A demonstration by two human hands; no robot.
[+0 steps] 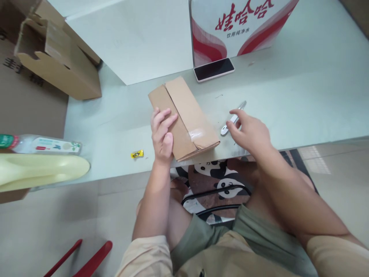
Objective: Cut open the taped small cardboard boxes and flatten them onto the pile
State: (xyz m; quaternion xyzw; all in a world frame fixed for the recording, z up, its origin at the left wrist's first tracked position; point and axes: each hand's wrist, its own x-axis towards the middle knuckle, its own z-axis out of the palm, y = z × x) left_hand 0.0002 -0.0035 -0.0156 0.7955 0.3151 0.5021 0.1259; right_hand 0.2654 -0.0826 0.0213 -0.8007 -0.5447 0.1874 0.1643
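Observation:
A small brown cardboard box (188,111) sits tilted on the table near its front edge, a strip of clear tape across its near end. Against its left side and top lies my left hand (163,134), fingers bent over the flap and gripping it. To the right of the box, a white utility knife (233,120) rests on the tabletop. Just over the knife is my right hand (249,129), its thumb and index finger apart; the other fingers are curled and partly hidden. Whether the fingertips touch the knife is hard to see.
A phone (214,70) lies before a red-and-white carton (239,27). A yellow wrapper (137,154) is left of the box. Further left are an open cardboard box (66,65), a plastic bottle (49,144) and a pale yellow object (57,167) near the table's edge.

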